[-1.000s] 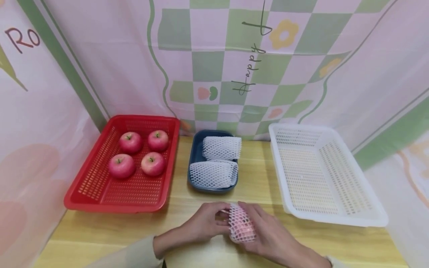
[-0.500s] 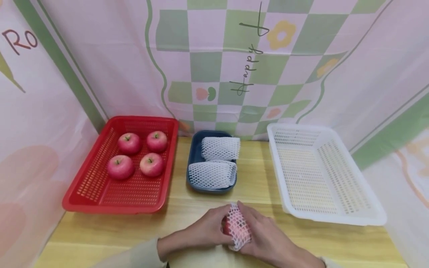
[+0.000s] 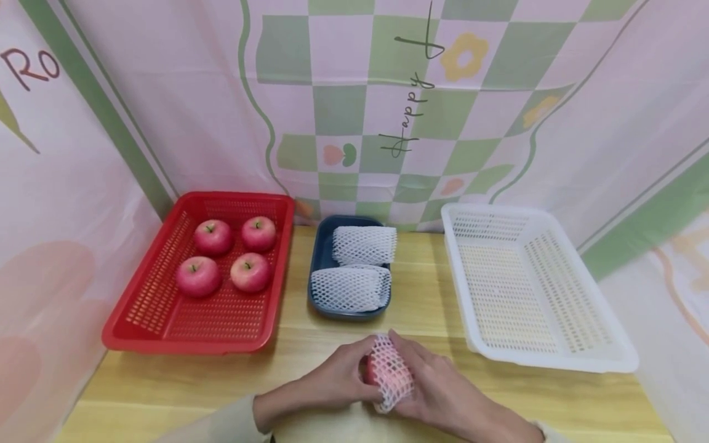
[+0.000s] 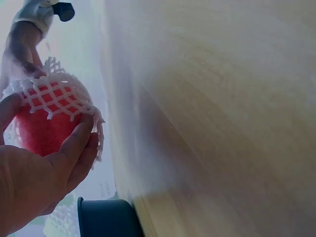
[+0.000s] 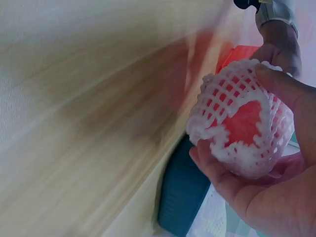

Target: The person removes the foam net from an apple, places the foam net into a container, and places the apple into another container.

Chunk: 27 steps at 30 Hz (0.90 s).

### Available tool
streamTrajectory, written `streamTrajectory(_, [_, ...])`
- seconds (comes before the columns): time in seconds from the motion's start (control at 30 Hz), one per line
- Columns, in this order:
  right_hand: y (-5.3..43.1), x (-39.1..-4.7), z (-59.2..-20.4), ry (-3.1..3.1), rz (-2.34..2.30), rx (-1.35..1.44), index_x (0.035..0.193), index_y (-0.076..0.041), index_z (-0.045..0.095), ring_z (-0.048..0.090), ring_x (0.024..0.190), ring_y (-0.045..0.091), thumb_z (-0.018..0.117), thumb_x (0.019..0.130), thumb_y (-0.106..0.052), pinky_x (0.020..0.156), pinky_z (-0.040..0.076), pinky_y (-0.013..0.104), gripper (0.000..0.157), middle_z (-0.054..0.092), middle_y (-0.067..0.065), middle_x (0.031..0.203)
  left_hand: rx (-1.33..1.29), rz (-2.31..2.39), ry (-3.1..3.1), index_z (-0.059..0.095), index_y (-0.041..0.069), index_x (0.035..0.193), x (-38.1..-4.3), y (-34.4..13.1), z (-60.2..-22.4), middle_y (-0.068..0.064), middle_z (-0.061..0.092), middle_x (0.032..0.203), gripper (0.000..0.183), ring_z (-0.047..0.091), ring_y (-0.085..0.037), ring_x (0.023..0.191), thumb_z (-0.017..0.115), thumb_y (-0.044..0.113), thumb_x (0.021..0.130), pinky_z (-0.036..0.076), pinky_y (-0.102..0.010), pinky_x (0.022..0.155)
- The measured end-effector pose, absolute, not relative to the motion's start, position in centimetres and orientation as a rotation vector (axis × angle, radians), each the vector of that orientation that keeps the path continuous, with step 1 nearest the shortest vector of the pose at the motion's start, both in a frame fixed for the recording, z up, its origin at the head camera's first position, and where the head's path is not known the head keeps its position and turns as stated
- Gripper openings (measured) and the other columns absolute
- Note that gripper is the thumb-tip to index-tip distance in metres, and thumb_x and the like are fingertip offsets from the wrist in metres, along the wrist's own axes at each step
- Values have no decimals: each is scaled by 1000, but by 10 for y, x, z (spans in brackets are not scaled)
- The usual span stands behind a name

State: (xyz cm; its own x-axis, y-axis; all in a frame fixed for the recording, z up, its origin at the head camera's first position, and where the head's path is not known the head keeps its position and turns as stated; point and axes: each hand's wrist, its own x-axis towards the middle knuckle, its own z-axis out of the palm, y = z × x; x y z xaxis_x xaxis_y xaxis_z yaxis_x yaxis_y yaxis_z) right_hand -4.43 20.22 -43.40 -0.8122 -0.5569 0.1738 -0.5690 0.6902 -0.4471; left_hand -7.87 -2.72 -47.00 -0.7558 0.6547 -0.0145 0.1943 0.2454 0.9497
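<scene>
Between the two hands, low over the table's front, is a red apple (image 4: pixel 44 129) partly covered by a white foam net sleeve (image 3: pixel 392 372). My left hand (image 3: pixel 340 376) grips the apple from its bare side, thumb and fingers curled round it and touching the net's edge in the left wrist view. From the other side my right hand (image 3: pixel 443 391) holds the netted apple, with its thumb on top and fingers beneath. In the right wrist view, red skin shows through a ragged opening of the foam net (image 5: pixel 232 94).
On the left, a red basket (image 3: pixel 191 341) holds several apples (image 3: pixel 199 275). A dark blue tray (image 3: pixel 349 315) at the middle carries foam nets (image 3: pixel 349 288). To the right stands a white basket (image 3: pixel 554 363). A patterned cloth (image 3: pixel 343 111) hangs behind the wooden table (image 3: pixel 166 387).
The left hand has closed in on the apple, and its fingers now wrap the red bare side. The net and both hands have shifted slightly left. The baskets and tray stay put.
</scene>
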Motion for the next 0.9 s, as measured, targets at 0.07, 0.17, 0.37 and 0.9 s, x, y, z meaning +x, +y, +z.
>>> streamTrajectory(0.07, [204,-46,-433,-2834,769,985,155,4,47,73,115,34,84,83,-60,92,62,44,103,67,25,136,766,1535,2115,60,20,136,-79,-29,-470,12,66,121,66,60,-2,110,85,5,77,49,-22,100])
streamTrajectory(0.17, [208,-49,-432,-2786,766,1049,152,6,49,73,114,32,86,84,-55,93,62,42,98,69,22,134,758,1537,2136,60,22,137,-78,-31,-468,12,66,121,67,60,-3,111,87,9,77,49,-23,100])
streamTrajectory(0.37, [217,-53,-431,-2698,809,1134,148,4,56,75,110,29,88,85,-39,90,63,39,82,72,17,131,743,1543,2169,61,21,136,-78,-37,-466,13,66,119,67,61,-4,111,90,15,76,49,-24,102])
streamTrajectory(0.9, [220,-59,-426,-2476,915,1200,131,-3,72,78,100,22,89,82,-17,90,58,18,53,77,9,123,681,1555,2232,60,18,146,-78,-49,-456,8,67,133,80,61,-8,122,93,23,74,47,-30,111])
